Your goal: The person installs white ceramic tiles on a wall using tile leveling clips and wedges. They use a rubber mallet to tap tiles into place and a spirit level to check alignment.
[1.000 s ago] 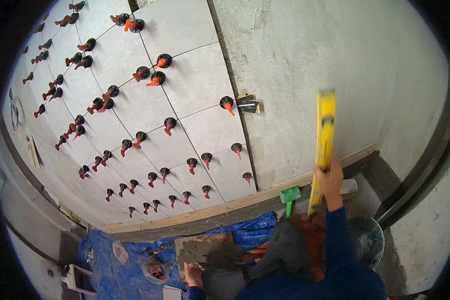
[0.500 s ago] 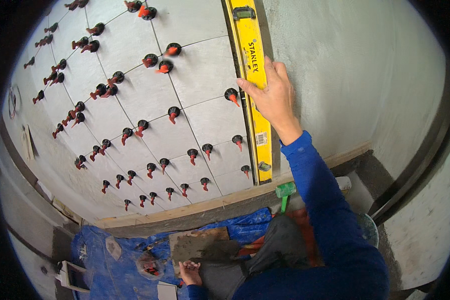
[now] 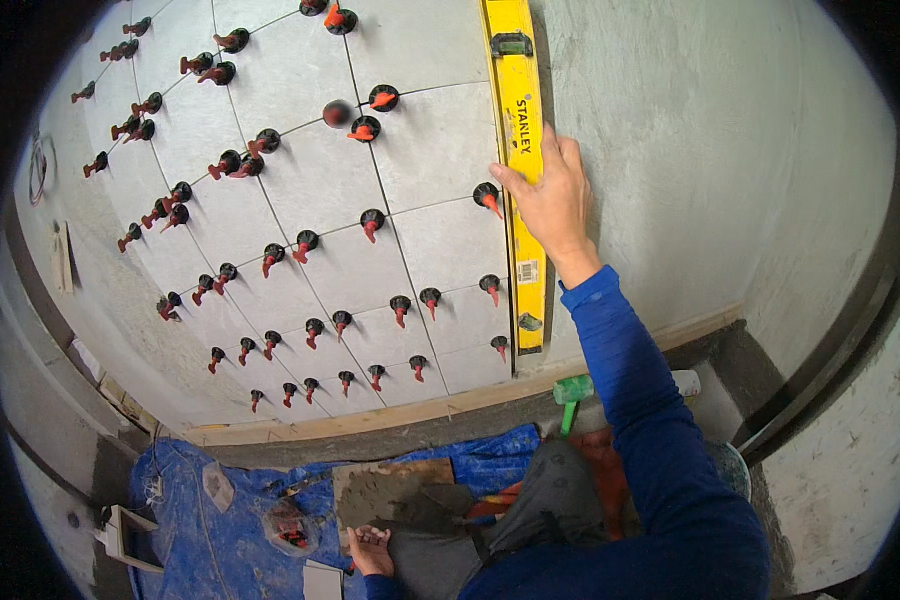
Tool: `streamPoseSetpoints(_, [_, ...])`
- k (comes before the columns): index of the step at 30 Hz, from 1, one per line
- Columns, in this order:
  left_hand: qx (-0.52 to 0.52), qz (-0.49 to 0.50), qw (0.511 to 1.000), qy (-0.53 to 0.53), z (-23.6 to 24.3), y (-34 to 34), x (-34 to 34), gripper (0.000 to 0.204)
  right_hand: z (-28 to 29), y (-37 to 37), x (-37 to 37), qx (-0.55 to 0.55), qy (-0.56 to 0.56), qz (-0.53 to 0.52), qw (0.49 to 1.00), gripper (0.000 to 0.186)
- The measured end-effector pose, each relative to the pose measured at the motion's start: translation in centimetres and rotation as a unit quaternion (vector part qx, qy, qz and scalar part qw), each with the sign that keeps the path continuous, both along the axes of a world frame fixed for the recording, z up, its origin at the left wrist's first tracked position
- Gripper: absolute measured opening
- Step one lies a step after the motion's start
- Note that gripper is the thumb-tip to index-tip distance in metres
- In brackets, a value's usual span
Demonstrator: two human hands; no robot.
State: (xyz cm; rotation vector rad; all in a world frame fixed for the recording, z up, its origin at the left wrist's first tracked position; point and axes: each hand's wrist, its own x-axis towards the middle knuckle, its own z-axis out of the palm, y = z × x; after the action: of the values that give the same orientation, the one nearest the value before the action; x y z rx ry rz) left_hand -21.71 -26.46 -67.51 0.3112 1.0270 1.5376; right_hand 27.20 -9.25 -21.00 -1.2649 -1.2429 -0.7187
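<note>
My right hand (image 3: 551,204) grips a long yellow spirit level (image 3: 522,170) and presses it upright against the wall, along the right edge of the grey wall tiles (image 3: 430,150). Black and red levelling clips (image 3: 372,222) stick out of the tile joints. The level's lower end rests near the wooden batten (image 3: 400,412) under the tiles. My left hand (image 3: 370,552) is low down by my knee, fingers curled, next to a trowel board smeared with mortar (image 3: 390,490); I cannot see anything in it.
Bare grey render (image 3: 690,150) covers the wall right of the level. A green rubber mallet (image 3: 570,395) lies at the wall's foot. A blue tarp (image 3: 230,510) covers the floor with a bag of clips (image 3: 288,528) and a white tile piece (image 3: 322,580).
The right hand raised the level from near the floor and set it upright on the wall at the tiles' edge; since half a second ago it has slid slightly lower. The left hand stayed put.
</note>
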Motion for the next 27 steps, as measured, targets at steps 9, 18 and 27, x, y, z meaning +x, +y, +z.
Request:
streamPoseSetpoints(9, [-0.008,0.006,1.0,-0.012,-1.1,0.2,-0.3,0.041,-0.1,0.2,-0.3,0.029,-0.01,-0.023,0.999,0.078])
streamPoseSetpoints(18, [-0.013,0.006,1.0,-0.002,-1.0,0.0,-0.4,0.043,0.0,0.1,-0.3,-0.011,0.015,-0.008,1.0,0.084])
streamPoseSetpoints(27, [-0.003,-0.002,1.0,-0.017,-1.1,0.0,-0.8,0.039,-0.3,0.9,0.0,0.005,-0.019,-0.037,0.999,0.084])
